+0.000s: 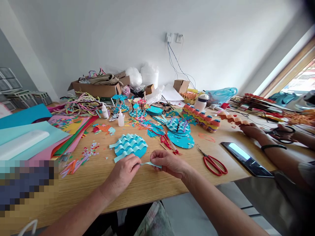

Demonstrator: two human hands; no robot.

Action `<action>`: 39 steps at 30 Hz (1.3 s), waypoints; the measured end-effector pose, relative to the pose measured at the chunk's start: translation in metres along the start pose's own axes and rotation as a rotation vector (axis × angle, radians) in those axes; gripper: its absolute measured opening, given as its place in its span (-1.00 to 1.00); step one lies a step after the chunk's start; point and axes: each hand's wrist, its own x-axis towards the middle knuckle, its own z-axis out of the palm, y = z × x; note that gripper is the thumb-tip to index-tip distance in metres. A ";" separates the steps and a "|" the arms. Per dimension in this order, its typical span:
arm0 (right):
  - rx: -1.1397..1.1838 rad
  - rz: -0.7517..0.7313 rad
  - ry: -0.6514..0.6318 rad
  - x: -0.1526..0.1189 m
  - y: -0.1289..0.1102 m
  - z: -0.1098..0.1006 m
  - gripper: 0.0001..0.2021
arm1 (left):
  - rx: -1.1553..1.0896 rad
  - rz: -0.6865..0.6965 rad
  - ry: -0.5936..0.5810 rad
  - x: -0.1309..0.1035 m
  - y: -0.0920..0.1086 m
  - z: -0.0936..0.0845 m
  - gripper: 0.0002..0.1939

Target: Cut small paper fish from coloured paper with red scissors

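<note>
Both hands hold a narrow light-blue paper strip (157,165) between them, just above the near part of the table. My left hand (126,168) pinches the strip's left end, and my right hand (166,161) pinches it further right, its end sticking out below the fingers. Just beyond my left hand lies a round blue paper piece (141,151) with several wavy light-blue strips (128,144) across it. Some strip ends stick out past its left edge.
Red-handled scissors (214,165) and a tablet (246,159) lie on the table (197,157) at right. Another person's hands (253,131) work there with black scissors (283,133). Glue bottles (120,118), paper scraps (91,150) and decorated blue discs (180,139) stand or lie beyond.
</note>
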 end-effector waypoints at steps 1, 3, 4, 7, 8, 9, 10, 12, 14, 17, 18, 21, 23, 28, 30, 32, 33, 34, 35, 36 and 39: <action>-0.071 -0.025 0.039 -0.002 -0.001 0.001 -0.74 | 0.034 0.010 0.010 0.000 -0.002 -0.001 -0.82; -0.350 -0.160 0.192 -0.007 -0.004 0.004 -0.75 | 0.120 0.029 0.025 0.000 -0.005 -0.005 -0.81; -0.535 -0.269 0.290 -0.009 -0.005 0.007 -0.77 | 0.164 0.035 0.030 0.000 -0.006 -0.006 -0.82; -1.060 -0.593 0.463 -0.015 -0.004 0.013 -0.79 | 0.270 0.046 0.042 0.001 -0.010 -0.010 -0.83; -1.177 -0.656 0.471 -0.015 -0.003 0.015 -0.84 | 0.293 0.053 0.045 0.002 -0.011 -0.010 -0.83; -1.268 -0.690 0.463 -0.014 -0.002 0.016 -0.92 | 0.315 0.062 0.049 0.002 -0.012 -0.010 -0.83; -1.334 -0.699 0.453 -0.013 0.000 0.017 -0.95 | 0.336 0.074 0.051 0.002 -0.012 -0.010 -0.82; -1.408 -0.681 0.460 -0.008 0.002 0.019 -0.88 | 0.372 0.099 0.060 0.003 -0.013 -0.009 -0.80; -1.450 -0.650 0.476 -0.004 0.004 0.019 -0.91 | 0.396 0.121 0.075 0.003 -0.014 -0.008 -0.80; -1.536 -0.609 0.492 0.002 0.007 0.018 -0.89 | 0.410 0.142 0.101 0.002 -0.016 -0.006 -0.81; -1.560 -0.594 0.495 0.004 0.008 0.017 -0.84 | 0.411 0.152 0.110 0.001 -0.016 -0.006 -0.80; -1.545 -0.568 0.517 0.013 0.011 0.011 -0.76 | 0.399 0.211 0.131 0.000 -0.018 -0.007 -0.77; -1.479 -0.567 0.515 0.019 0.012 0.007 -0.78 | 0.381 0.261 0.153 -0.002 -0.019 -0.009 -0.75; -1.400 -0.533 0.513 0.033 0.012 0.000 -0.86 | 0.376 0.335 0.162 -0.006 -0.021 -0.015 -0.75; -1.433 -0.513 0.516 0.038 0.012 -0.002 -0.88 | 0.391 0.381 0.145 -0.007 -0.021 -0.017 -0.74; -1.468 -0.511 0.493 0.041 0.011 -0.003 -0.88 | 0.413 0.420 0.125 -0.008 -0.021 -0.018 -0.73; -1.486 -0.515 0.472 0.042 0.010 -0.003 -0.89 | 0.428 0.432 0.115 -0.008 -0.021 -0.018 -0.73; -1.505 -0.519 0.449 0.044 0.010 -0.003 -0.89 | 0.446 0.438 0.105 -0.008 -0.021 -0.018 -0.73; -1.522 -0.522 0.427 0.044 0.010 -0.003 -0.88 | 0.465 0.439 0.092 -0.007 -0.022 -0.018 -0.73; -1.536 -0.523 0.409 0.045 0.011 -0.003 -0.88 | 0.483 0.435 0.074 -0.007 -0.022 -0.018 -0.73; -1.552 -0.512 0.397 0.047 0.013 -0.001 -0.87 | 0.528 0.414 0.014 -0.006 -0.022 -0.015 -0.75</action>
